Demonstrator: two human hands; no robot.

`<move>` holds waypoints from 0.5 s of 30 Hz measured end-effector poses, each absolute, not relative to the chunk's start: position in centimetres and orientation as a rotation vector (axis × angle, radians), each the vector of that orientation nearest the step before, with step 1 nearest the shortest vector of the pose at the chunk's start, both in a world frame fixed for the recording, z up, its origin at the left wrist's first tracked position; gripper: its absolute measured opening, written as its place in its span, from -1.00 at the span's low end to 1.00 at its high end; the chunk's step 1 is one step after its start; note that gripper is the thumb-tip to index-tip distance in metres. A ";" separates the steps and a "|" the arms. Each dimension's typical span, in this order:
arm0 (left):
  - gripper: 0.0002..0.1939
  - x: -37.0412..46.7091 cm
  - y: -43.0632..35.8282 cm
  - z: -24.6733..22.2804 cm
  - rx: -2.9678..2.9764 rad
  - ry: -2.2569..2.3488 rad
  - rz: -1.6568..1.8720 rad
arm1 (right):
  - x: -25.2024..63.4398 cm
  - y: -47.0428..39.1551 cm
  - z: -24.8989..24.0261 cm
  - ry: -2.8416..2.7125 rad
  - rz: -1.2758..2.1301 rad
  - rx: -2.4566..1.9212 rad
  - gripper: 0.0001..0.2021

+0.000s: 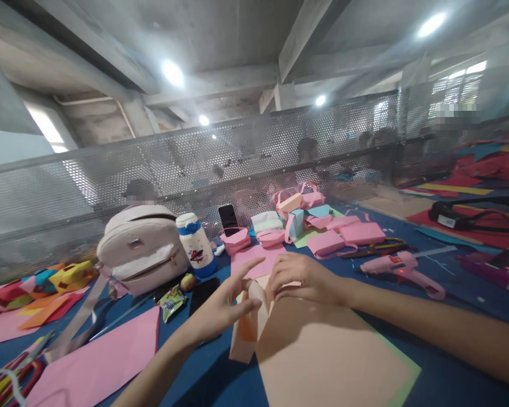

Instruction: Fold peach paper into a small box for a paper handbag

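My left hand [227, 302] is at the left side of a small folded peach paper piece [243, 339], its thumb and fingers spread apart around the upper part. From the right, my right hand [301, 276] has its fingers bent and pressed together on the piece's other side, over a paper edge. The folded piece stands upright with an opening facing me. Under and beside it lie large peach sheets [322, 350] with a green edge showing at the right. A pink sheet [254, 259] lies just beyond my hands.
Behind stand a white backpack [142, 246], a bottle [197, 249], a phone [228, 217] and small pink paper bags [326, 243]. A pink glue gun [402, 271] lies right. Scissors [25, 367] and a pink sheet [106, 362] lie left. A perforated metal screen [246, 152] runs behind.
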State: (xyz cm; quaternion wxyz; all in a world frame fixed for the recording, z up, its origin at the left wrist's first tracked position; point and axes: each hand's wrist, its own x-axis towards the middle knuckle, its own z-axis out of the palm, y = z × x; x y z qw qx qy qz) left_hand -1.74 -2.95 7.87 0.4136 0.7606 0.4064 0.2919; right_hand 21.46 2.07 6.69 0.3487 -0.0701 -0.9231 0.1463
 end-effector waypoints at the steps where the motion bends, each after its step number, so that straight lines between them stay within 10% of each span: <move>1: -0.28 -1.7 -3.0 7.8 1.907 1.027 0.730 | 21.4 2.0 6.8 -2.424 0.380 -0.201 -0.89; 15: -0.30 -1.4 -3.2 6.8 1.783 0.893 0.715 | 20.9 0.8 6.9 -2.272 0.631 -0.386 -0.90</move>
